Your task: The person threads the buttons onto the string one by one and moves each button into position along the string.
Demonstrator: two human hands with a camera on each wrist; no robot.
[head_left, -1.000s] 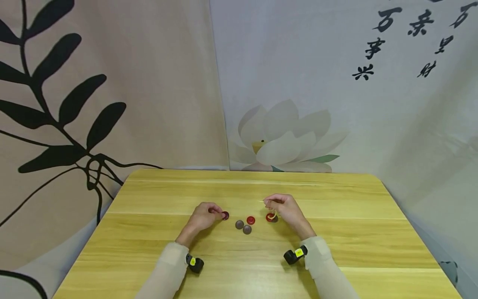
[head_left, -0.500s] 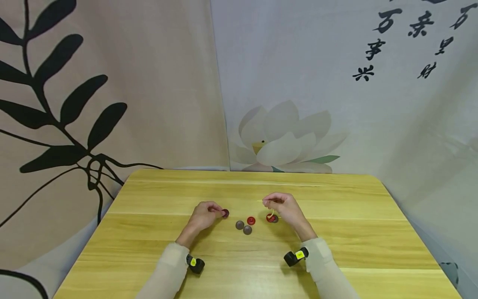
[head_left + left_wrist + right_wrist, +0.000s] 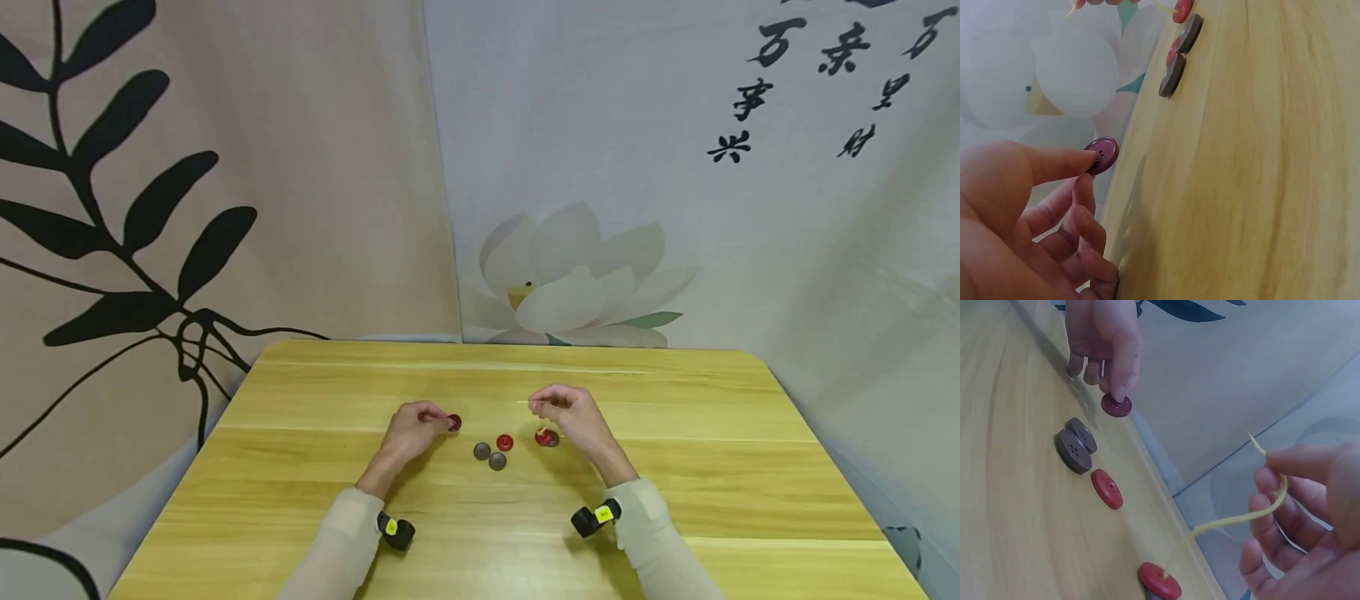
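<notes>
Between thumb and fingers, my left hand [image 3: 408, 432] pinches a dark purple button [image 3: 1107, 154] by its edge, above the table. Several small holes show in its middle. My right hand [image 3: 570, 414] pinches a yellow string [image 3: 1229, 520] near one end, and a short tip sticks out past the fingertips. From there the string runs down into a red button [image 3: 1160, 580], which overlaps a grey button [image 3: 553, 439] on the table. Between the hands lie another red button [image 3: 505, 442] and two grey-brown buttons, one farther left [image 3: 482, 451] and one nearer [image 3: 497, 461].
The wooden table [image 3: 480, 533] has rounded far corners. Behind it hang cloth backdrops with a printed leafy plant [image 3: 127, 217] and a pale flower [image 3: 570, 283]. A small black camera sits on each wrist.
My left hand has lifted the purple button slightly, up and away from me. My right hand has risen a little with the string. The loose buttons on the table stay put.
</notes>
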